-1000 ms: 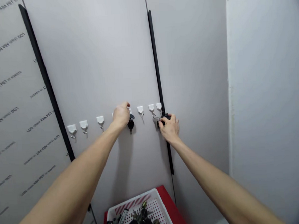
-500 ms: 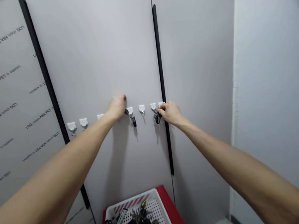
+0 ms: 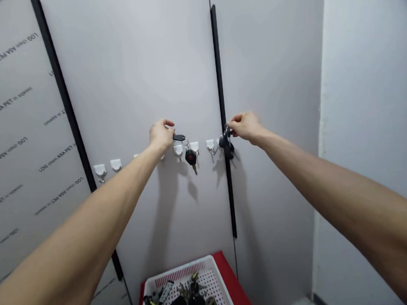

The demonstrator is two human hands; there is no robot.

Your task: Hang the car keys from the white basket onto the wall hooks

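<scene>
My left hand pinches a black fob on a ring, from which a black-headed key with a red mark dangles in front of the cabinet door. Between thumb and fingers, my right hand holds a ring carrying a bunch of dark keys, which hangs beside the black door handle. Behind them runs a row of white adhesive hooks with metal prongs. One hook sits between the two hands. My left forearm partly covers the hooks further left.
A white perforated basket full of keys and fobs stands below on a red surface. Long black handles run down the cabinet doors. A pale wall rises at the right.
Both key sets have come off the hooks. My right hand has moved up and right with its bunch, and the left hand has lifted its key slightly away from the door.
</scene>
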